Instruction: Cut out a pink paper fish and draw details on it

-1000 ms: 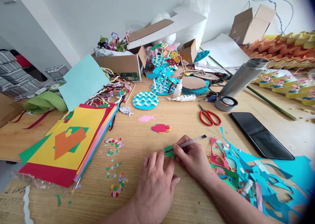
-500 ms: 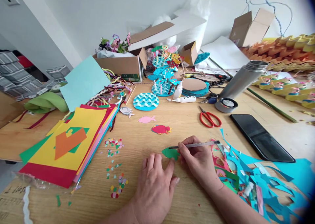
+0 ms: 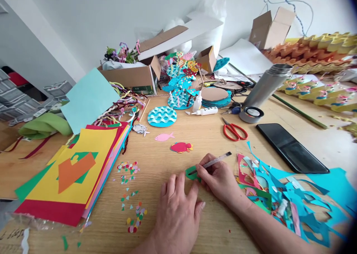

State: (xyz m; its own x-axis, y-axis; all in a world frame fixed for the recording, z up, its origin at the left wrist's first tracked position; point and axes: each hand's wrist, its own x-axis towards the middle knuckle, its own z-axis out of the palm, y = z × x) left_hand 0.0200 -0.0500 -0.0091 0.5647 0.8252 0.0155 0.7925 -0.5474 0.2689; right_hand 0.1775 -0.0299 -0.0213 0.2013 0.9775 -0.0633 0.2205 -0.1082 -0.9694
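My right hand [image 3: 216, 177] is closed round a slim, clear-barrelled pen [image 3: 220, 158], whose tip touches a small green paper fish [image 3: 190, 170]. The fingers partly cover the fish. My left hand [image 3: 177, 213] lies palm down with fingers spread, its fingertips at the near edge of the green paper. Beyond the hands lie a red paper fish [image 3: 181, 147] with blue and yellow edges, a pink paper fish [image 3: 164, 136] and a patterned white fish [image 3: 140, 129].
Red-handled scissors [image 3: 235, 131] and a black phone [image 3: 291, 148] lie right, above blue paper scraps [image 3: 292, 194]. Coloured paper sheets [image 3: 75, 172] and confetti [image 3: 132, 203] are left. Glue bottles [image 3: 206, 111], a wavy blue disc [image 3: 162, 116] and a metal flask [image 3: 267, 84] stand farther back.
The pen's back end has risen, so it stands steeper, and its tip sits lower on the green fish. The camera view has turned slightly right. My left hand stays nearly in place.
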